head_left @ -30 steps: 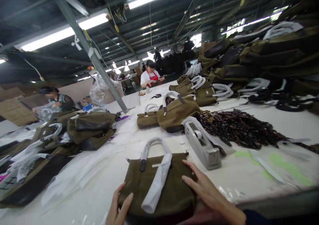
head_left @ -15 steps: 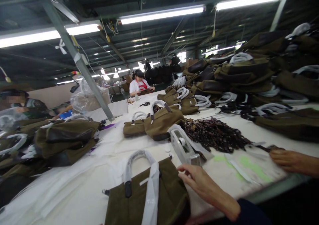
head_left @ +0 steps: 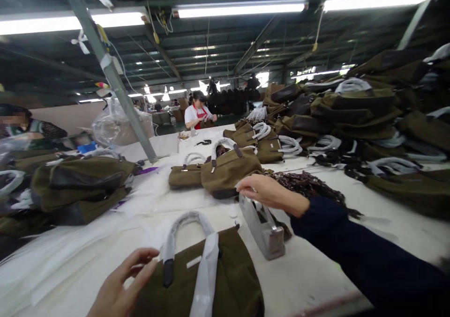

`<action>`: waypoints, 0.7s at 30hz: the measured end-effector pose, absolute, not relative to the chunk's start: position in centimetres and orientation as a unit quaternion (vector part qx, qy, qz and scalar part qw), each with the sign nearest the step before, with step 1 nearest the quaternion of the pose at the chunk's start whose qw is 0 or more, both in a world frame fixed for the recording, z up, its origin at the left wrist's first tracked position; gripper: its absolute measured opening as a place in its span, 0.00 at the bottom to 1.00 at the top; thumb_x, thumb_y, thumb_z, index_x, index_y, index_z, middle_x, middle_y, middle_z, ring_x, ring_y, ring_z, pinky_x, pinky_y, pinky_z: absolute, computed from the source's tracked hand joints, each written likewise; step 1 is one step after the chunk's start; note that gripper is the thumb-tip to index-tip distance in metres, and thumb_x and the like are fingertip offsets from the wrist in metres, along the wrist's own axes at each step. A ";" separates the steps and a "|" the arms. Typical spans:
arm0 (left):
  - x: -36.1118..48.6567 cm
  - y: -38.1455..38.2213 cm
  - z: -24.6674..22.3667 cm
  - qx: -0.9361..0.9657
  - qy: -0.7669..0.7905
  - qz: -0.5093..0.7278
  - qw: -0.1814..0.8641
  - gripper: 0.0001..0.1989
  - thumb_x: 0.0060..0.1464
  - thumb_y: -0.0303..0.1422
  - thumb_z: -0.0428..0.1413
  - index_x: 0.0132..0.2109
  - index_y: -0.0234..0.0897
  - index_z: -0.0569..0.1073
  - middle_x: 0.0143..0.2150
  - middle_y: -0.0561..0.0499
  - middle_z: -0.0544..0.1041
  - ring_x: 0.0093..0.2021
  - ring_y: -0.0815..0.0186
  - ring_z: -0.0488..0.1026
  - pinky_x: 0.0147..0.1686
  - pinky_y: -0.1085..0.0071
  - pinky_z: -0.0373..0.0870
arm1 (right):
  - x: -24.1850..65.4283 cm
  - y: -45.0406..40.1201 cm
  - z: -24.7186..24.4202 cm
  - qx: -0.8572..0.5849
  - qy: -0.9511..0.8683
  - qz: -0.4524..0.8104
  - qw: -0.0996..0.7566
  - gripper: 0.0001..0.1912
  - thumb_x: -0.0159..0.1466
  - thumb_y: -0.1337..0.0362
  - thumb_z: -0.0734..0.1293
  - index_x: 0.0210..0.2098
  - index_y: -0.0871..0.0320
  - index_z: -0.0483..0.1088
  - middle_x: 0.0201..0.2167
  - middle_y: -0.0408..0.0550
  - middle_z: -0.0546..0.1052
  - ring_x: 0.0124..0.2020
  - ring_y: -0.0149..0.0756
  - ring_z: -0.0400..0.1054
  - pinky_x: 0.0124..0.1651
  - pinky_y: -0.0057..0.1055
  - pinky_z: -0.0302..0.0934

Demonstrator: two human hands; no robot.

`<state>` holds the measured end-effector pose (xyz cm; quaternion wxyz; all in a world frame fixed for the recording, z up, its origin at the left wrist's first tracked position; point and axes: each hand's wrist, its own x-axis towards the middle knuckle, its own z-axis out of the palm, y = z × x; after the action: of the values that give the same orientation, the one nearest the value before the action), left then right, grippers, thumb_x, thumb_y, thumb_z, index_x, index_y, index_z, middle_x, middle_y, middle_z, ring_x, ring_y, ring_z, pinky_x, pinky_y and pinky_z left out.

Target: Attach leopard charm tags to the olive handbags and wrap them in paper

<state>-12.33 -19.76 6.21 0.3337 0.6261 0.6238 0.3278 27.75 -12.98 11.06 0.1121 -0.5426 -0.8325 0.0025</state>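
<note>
Our olive cloth bag [head_left: 234, 272], long axis crosswise, wrapped handle [head_left: 190, 217] arching away, left hand [head_left: 121, 279] near it, fingers apart, right hand [head_left: 265, 190] at tape dispenser [head_left: 269, 239], grip indeterminable

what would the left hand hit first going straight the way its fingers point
For the left hand, probably the white-wrapped handle of the nearest bag, just past the fingertips, though depth is unclear.
</note>
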 end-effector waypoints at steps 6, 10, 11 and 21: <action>-1.5 -11.0 6.3 0.827 0.421 0.124 0.351 0.14 0.59 0.36 0.50 0.42 0.36 0.79 0.41 0.47 0.82 0.44 0.59 0.76 0.45 0.68 0.71 | 25.7 -4.2 8.9 -0.507 -0.860 -0.034 -0.050 0.13 0.57 0.64 0.73 0.43 0.53 0.77 0.44 0.52 0.78 0.47 0.47 0.70 0.46 0.35 0.64; 4.7 -5.0 1.8 0.848 0.398 0.077 0.342 0.14 0.57 0.26 0.52 0.47 0.34 0.79 0.49 0.45 0.81 0.49 0.61 0.76 0.52 0.70 0.68 | 26.4 -1.3 8.1 -0.520 -0.846 -0.068 -0.095 0.12 0.62 0.63 0.70 0.45 0.57 0.77 0.44 0.58 0.79 0.49 0.51 0.71 0.47 0.40 0.65; 6.0 -3.7 0.6 0.850 0.402 0.074 0.333 0.14 0.58 0.25 0.52 0.49 0.33 0.78 0.51 0.43 0.80 0.50 0.61 0.76 0.53 0.67 0.68 | 26.9 -0.7 8.0 -0.524 -0.843 -0.075 -0.098 0.13 0.62 0.62 0.70 0.46 0.58 0.76 0.44 0.58 0.79 0.49 0.51 0.71 0.48 0.40 0.65; 12.3 3.7 -3.6 0.855 0.449 0.066 0.250 0.13 0.63 0.38 0.55 0.49 0.33 0.74 0.50 0.45 0.77 0.52 0.58 0.74 0.54 0.53 0.69 | 31.1 4.1 6.5 -0.540 -0.834 -0.062 -0.092 0.32 0.65 0.51 0.67 0.63 0.63 0.63 0.57 0.61 0.73 0.57 0.49 0.69 0.56 0.37 0.63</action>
<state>12.31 3.72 -3.57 0.2499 0.8550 0.4495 0.0665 31.10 4.08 6.48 -0.0924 -0.5400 -0.8343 -0.0618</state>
